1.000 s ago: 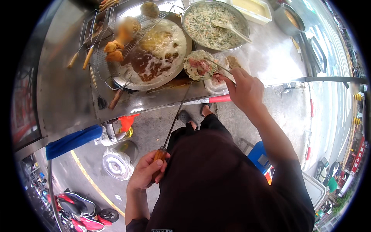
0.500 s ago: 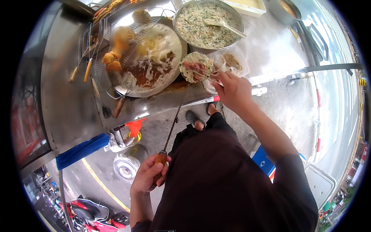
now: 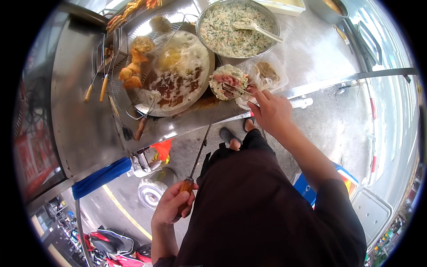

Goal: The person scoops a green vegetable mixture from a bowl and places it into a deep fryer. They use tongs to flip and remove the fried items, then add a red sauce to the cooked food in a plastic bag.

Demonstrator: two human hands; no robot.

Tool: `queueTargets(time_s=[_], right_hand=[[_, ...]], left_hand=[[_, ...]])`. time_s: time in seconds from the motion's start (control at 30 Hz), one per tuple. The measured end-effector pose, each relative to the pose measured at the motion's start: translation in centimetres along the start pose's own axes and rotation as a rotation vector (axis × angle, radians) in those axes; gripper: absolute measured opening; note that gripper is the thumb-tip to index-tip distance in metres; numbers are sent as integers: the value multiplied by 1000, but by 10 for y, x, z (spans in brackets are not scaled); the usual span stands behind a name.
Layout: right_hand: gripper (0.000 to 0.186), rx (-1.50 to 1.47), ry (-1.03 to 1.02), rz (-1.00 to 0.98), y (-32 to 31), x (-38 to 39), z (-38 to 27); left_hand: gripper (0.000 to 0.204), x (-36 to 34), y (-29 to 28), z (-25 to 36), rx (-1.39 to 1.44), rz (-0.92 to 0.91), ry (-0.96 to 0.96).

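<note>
Metal counter (image 3: 80, 102) above pavement (image 3: 324, 129), left fingers (image 3: 181, 196) tight around handle (image 3: 187, 184), right fingers (image 3: 261, 99) tight on tongs (image 3: 237, 88)

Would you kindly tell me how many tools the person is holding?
2: a wood-handled tool in the left hand and tongs in the right hand. No other held tool shows.

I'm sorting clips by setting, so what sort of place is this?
Most likely an outdoor street-food stall: a wide pan of foaming oil, a big metal bowl of chopped mixture, and, past the counter, a red-and-black scooter.
</note>
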State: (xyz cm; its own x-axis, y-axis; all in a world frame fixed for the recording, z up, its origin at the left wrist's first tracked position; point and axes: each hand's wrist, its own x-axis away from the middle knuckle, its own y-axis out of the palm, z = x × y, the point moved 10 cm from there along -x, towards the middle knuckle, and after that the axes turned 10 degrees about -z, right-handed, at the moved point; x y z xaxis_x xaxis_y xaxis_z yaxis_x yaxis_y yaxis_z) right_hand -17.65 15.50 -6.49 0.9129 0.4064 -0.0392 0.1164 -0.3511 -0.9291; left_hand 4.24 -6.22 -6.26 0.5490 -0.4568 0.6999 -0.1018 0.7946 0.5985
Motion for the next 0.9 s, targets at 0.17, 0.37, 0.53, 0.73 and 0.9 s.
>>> queueTargets(time_s=[0.17, 0.37, 0.53, 0.73, 0.9], right_hand=[[24, -25, -31, -28, 9, 0, -1], [21, -20, 275, -93, -29, 5, 80], [19, 287, 285, -359, -5, -34, 126], [22, 275, 291, -336, -14, -39, 124], [18, 323, 170, -549, 21, -37, 107]], left_hand=[[31, 2, -2, 3, -57, 43, -11], [32, 15, -5, 8, -63, 130, 3], [36, 11, 2, 15, -80, 109, -36], [39, 9, 9, 13, -58, 134, -83], [40, 3, 14, 14, -37, 151, -98]])
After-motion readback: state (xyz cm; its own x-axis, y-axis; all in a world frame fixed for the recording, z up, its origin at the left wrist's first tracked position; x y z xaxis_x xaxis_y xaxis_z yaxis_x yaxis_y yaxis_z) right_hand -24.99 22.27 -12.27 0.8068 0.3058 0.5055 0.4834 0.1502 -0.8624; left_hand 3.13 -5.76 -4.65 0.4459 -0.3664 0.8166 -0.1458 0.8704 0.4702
